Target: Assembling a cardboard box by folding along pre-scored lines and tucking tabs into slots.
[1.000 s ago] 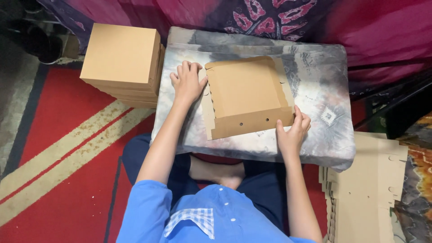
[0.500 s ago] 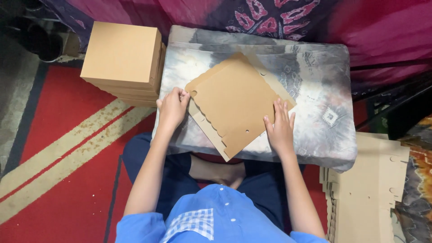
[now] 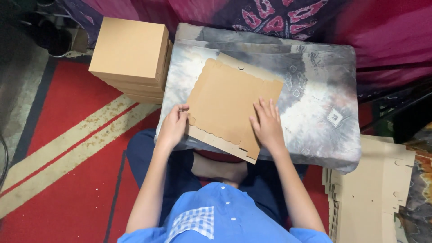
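Cardboard sheet (image 3: 227, 103) under both hands

Stacked brown boxes (image 3: 129, 54), flat cardboard blanks (image 3: 371, 193)

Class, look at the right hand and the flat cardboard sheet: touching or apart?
Touching. The head view shows the right hand lying palm-down flat on the cardboard sheet.
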